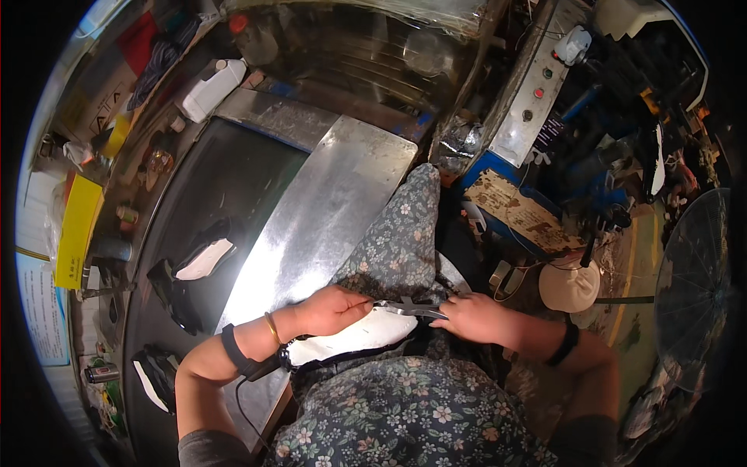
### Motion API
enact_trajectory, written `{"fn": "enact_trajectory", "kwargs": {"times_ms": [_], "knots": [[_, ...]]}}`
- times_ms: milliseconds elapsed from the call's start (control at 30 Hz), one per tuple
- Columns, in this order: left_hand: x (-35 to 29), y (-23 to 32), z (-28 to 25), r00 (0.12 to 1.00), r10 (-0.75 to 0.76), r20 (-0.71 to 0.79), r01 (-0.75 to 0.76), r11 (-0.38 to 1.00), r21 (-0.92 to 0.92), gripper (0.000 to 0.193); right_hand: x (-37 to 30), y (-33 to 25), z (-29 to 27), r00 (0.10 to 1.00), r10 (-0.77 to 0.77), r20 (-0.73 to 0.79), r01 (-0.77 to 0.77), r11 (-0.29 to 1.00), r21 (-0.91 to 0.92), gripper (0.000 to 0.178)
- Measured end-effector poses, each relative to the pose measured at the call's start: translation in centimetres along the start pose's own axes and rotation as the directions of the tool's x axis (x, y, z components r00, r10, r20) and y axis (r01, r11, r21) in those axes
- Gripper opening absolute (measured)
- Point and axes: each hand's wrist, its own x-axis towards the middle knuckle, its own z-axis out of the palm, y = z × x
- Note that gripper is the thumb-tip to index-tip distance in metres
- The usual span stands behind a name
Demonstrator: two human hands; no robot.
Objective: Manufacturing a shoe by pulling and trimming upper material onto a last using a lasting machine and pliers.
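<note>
White-soled shoe (358,336) lies sole-up in your lap (401,241), seemingly for steadiness, as your right hand (476,317) wraps its fingers around metal pliers (401,308) and your left hand (333,310) pinches fingers together beside the tool's far end, their catch hidden

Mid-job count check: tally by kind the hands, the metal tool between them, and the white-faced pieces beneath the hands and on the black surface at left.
Hands: 2 (left hand, right hand)
Metal tool: 1
White-faced pieces: 3 (beneath the hands; black surface, upper and lower)
Total: 6
</note>
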Motion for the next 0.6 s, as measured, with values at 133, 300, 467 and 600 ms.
{"fn": "enact_trajectory", "kwargs": {"times_ms": [133,300,467,600], "knots": [[1.0,-0.3,-0.5,0.993,0.063,0.102,-0.066,0.997,0.026,0.028,0.3,1.9,0.2,0.976,-0.015,0.216,-0.061,0.938,0.343,0.042],[1.3,-0.3,-0.1,0.980,-0.096,0.177,0.106,0.993,-0.048,0.030,-0.7,0.6,-0.3,0.990,0.000,0.142,-0.028,0.981,0.194,0.041],[0.9,0.1,0.3,0.980,-0.177,0.091,0.192,0.963,-0.188,0.031,-2.6,-1.2,0.6,0.995,0.023,-0.096,-0.045,0.971,-0.234,0.036],[0.8,1.4,-0.3,0.968,-0.196,0.157,0.205,0.978,-0.044,0.032,-2.3,-1.5,0.5,0.986,0.006,-0.166,-0.076,0.905,-0.418,0.037]]}}
